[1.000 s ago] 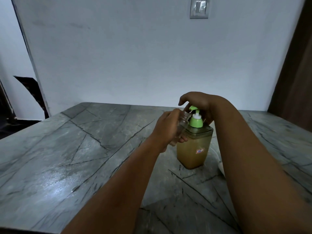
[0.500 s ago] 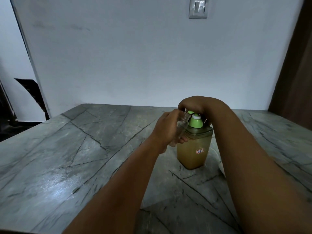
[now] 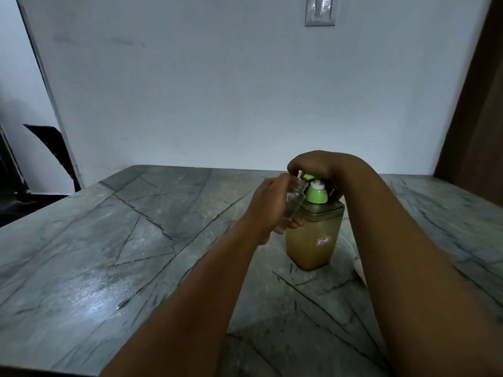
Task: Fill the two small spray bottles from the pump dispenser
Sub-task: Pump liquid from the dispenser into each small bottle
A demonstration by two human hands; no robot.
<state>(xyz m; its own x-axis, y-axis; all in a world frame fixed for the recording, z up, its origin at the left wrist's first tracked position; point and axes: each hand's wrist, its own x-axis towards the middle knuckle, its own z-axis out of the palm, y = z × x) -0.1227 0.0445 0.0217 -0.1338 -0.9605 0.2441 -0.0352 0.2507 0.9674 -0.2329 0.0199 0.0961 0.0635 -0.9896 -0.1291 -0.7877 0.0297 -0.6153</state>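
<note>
left hand [image 3: 268, 205] wrapped round the bottle [image 3: 293, 198], right hand [image 3: 315, 165] curled over the pump [image 3: 315, 193]. best to keep bottle mouth right under the spout, press slow, full strokes.

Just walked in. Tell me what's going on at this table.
A person is filling a small clear bottle from a pump dispenser of yellowish liquid standing on the grey stone table. The left hand grips the bottle, tilted with its open neck up at the green nozzle. The right hand rests on top of the pump head, fingers curled over it. The bottle looks mostly empty so far. A second bottle is not in view.
</note>
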